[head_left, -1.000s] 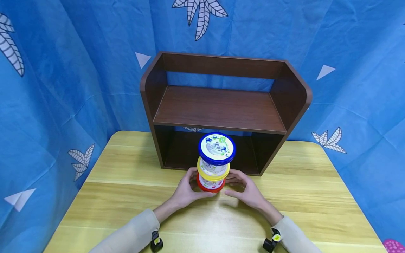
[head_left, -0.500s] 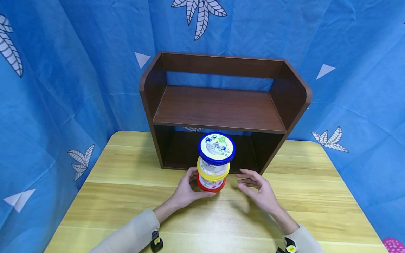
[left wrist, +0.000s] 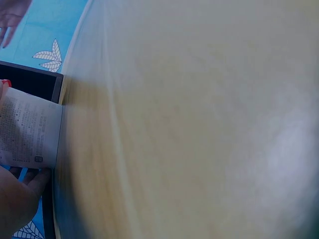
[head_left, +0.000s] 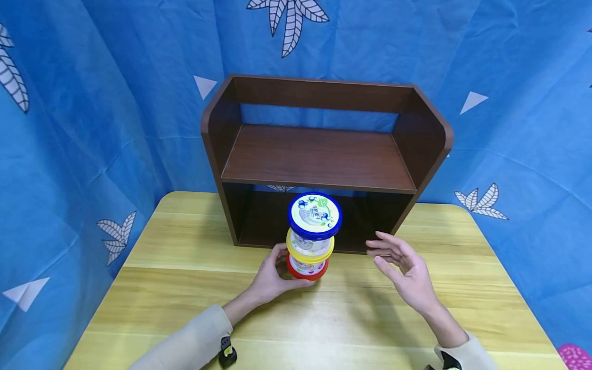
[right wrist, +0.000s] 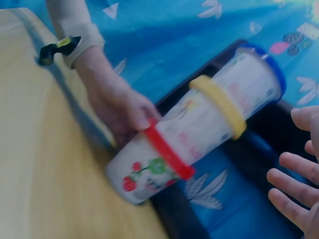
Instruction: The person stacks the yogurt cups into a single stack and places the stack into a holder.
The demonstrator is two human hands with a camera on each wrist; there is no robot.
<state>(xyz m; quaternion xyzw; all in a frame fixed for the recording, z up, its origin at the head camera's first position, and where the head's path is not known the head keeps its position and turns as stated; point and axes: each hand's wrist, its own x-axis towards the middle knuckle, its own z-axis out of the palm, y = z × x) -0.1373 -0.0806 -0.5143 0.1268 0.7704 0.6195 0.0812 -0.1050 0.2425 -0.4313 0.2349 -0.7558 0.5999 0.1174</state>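
Head view: a blue-lidded tub [head_left: 315,216] sits on a yellow-lidded tub [head_left: 311,259], and that one on a red-lidded tub [right wrist: 142,174]. All three stand upright on the wooden desk [head_left: 185,298], about midway between its left and right edges and toward the back edge, in front of the lower compartment of a dark brown shelf [head_left: 319,156].

The left hand [head_left: 267,281] grips the red-lidded tub: the thumb lies across its near side and the fingers go round its left side, partly hidden behind it. The right hand [head_left: 409,275] is above the desk on the side of the right edge, well apart from the tubs. Its fingers are loosely bent, and the right wrist view shows gaps between them.

Red fruit and green leaves decorate the bottom tub; left wrist view shows small print down its side. Blue berries mark the top lid. Past the desk's back edge hangs a blue curtain [head_left: 139,77] with white leaves and triangles. A light sleeve [head_left: 187,336] covers the left forearm, a small black device [head_left: 227,354] strapped to it.
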